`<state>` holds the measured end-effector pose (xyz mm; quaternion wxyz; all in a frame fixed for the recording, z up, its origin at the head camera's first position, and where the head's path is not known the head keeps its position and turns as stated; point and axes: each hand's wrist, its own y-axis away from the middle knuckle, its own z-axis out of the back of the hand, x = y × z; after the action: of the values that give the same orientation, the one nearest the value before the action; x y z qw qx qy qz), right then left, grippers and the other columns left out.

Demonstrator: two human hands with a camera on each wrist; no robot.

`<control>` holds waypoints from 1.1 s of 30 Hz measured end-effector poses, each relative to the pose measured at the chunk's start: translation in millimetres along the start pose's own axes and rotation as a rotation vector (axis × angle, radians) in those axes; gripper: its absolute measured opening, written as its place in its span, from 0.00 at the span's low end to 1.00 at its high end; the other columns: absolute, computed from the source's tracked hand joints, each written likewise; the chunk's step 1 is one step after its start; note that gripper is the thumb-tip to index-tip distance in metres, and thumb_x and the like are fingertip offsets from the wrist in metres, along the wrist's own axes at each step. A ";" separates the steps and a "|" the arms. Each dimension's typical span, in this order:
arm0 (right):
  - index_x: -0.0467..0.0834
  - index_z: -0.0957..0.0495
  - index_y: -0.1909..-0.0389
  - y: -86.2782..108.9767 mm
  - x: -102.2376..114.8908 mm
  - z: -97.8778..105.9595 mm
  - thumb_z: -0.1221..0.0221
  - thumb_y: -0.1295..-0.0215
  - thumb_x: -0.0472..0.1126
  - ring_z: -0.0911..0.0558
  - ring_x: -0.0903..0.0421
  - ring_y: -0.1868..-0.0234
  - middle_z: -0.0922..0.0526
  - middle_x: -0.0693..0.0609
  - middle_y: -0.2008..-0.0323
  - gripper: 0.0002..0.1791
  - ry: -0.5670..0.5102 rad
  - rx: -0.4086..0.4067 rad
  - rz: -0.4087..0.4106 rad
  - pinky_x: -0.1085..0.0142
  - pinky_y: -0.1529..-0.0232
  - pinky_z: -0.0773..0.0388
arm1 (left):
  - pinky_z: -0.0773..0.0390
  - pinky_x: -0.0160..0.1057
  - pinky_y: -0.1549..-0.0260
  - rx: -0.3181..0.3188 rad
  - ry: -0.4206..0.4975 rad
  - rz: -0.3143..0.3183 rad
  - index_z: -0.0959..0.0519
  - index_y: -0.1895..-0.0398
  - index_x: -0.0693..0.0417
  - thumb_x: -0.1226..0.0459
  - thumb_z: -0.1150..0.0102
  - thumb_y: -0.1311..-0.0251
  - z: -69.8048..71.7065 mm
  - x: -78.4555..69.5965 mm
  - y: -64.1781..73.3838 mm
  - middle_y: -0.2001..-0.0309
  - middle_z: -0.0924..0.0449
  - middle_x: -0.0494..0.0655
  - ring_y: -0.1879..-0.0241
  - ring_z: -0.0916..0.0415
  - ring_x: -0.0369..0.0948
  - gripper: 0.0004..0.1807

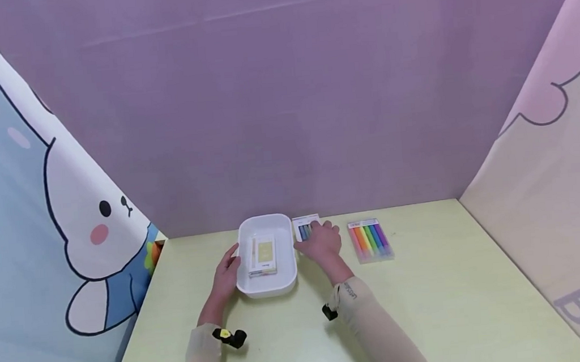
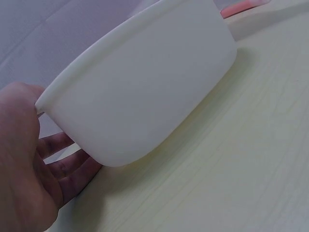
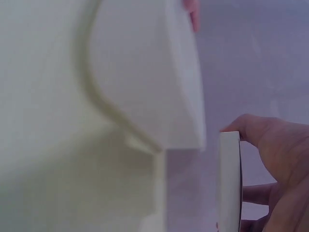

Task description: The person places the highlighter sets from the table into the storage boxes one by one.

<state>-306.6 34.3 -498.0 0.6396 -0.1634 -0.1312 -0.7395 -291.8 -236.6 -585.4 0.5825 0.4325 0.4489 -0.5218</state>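
Note:
A white plastic basin (image 1: 287, 280) stands on the table, with a small white box with a yellow panel (image 1: 264, 252) lying inside it. My left hand (image 1: 225, 276) holds the basin's left side, thumb at the rim and fingers against the outer wall (image 2: 140, 92). Just right of the basin, my right hand (image 1: 324, 241) grips a flat white box with blue-grey sticks on its front (image 1: 303, 222) between thumb and fingers. Its narrow white side (image 3: 230, 179) faces the right wrist camera; part of the front is hidden behind the hand.
A clear pack of rainbow-coloured markers (image 1: 370, 241) lies to the right of my right hand. Behind the pale yellow table (image 1: 446, 282) rises a purple backdrop (image 1: 284, 102), with printed cloths at both sides.

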 end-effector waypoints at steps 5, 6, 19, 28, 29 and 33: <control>0.44 0.26 0.40 8.5 32.0 15.2 0.32 0.55 0.66 0.29 0.42 0.48 0.26 0.39 0.49 0.44 0.008 0.011 0.016 0.52 0.60 0.25 | 0.29 0.48 0.46 -0.008 -0.013 -0.004 0.37 0.27 0.44 0.58 0.55 0.26 1.1 8.4 -6.1 0.42 0.27 0.63 0.44 0.29 0.54 0.25; 0.44 0.25 0.41 10.0 38.1 16.1 0.32 0.55 0.66 0.29 0.42 0.48 0.26 0.39 0.49 0.44 0.006 0.012 0.023 0.52 0.59 0.25 | 0.29 0.48 0.46 -0.011 -0.005 0.001 0.37 0.28 0.43 0.58 0.54 0.26 1.4 8.1 -6.2 0.42 0.27 0.62 0.44 0.29 0.54 0.25; 0.44 0.27 0.40 29.7 89.1 -9.3 0.34 0.55 0.70 0.29 0.43 0.48 0.25 0.41 0.48 0.46 0.042 0.030 0.105 0.52 0.54 0.27 | 0.25 0.49 0.50 -0.006 0.007 -0.048 0.36 0.28 0.49 0.61 0.53 0.26 1.0 10.5 -3.2 0.44 0.26 0.66 0.48 0.26 0.56 0.25; 0.41 0.26 0.44 36.9 75.0 -23.0 0.38 0.45 0.67 0.27 0.44 0.51 0.26 0.41 0.49 0.39 0.053 0.040 0.121 0.52 0.55 0.27 | 0.26 0.50 0.48 0.005 -0.017 -0.021 0.38 0.27 0.46 0.58 0.56 0.25 -1.9 13.3 -0.5 0.42 0.28 0.66 0.46 0.28 0.56 0.25; 0.41 0.25 0.45 35.0 71.8 -22.1 0.38 0.45 0.65 0.27 0.44 0.52 0.26 0.42 0.49 0.37 0.042 0.030 0.122 0.51 0.55 0.27 | 0.27 0.51 0.47 0.008 -0.015 -0.021 0.38 0.27 0.45 0.58 0.56 0.25 -1.7 11.8 -1.0 0.42 0.28 0.65 0.45 0.28 0.56 0.25; 0.39 0.25 0.45 30.4 58.7 -17.2 0.40 0.41 0.62 0.26 0.43 0.51 0.25 0.41 0.49 0.33 0.007 0.037 0.126 0.51 0.55 0.26 | 0.31 0.54 0.43 0.007 -0.014 -0.009 0.39 0.26 0.44 0.57 0.56 0.25 -0.2 9.1 -1.5 0.40 0.30 0.65 0.43 0.30 0.56 0.26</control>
<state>-285.3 -30.2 -490.1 0.6881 -0.1571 -0.1321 -0.6960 -292.8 -238.5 -594.3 0.5817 0.4290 0.4450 -0.5287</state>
